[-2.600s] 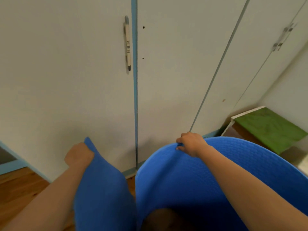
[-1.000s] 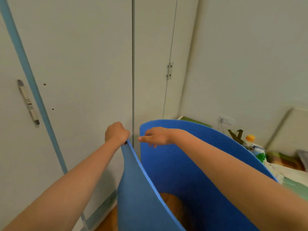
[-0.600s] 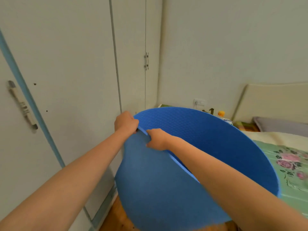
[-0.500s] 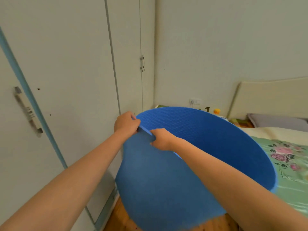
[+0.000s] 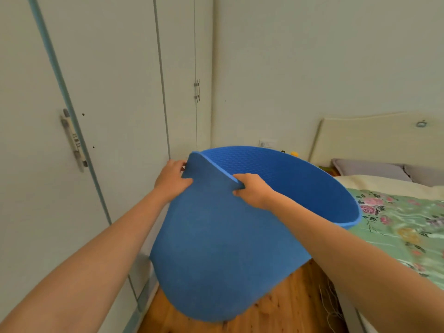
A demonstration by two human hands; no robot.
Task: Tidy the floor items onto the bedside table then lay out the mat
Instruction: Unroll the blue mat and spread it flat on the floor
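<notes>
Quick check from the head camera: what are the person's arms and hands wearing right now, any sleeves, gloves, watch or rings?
Nothing is worn that this view shows. Both forearms are bare from the frame edge to the wrist, with no sleeve or cuff in sight. The left hand and the right hand have no gloves, and no watch, bracelet or band shows at either wrist. No ring is visible on the fingers that can be seen; some are hidden.

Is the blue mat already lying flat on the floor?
No, the blue mat is curled into a loop and held up by the left hand and right hand.
</notes>
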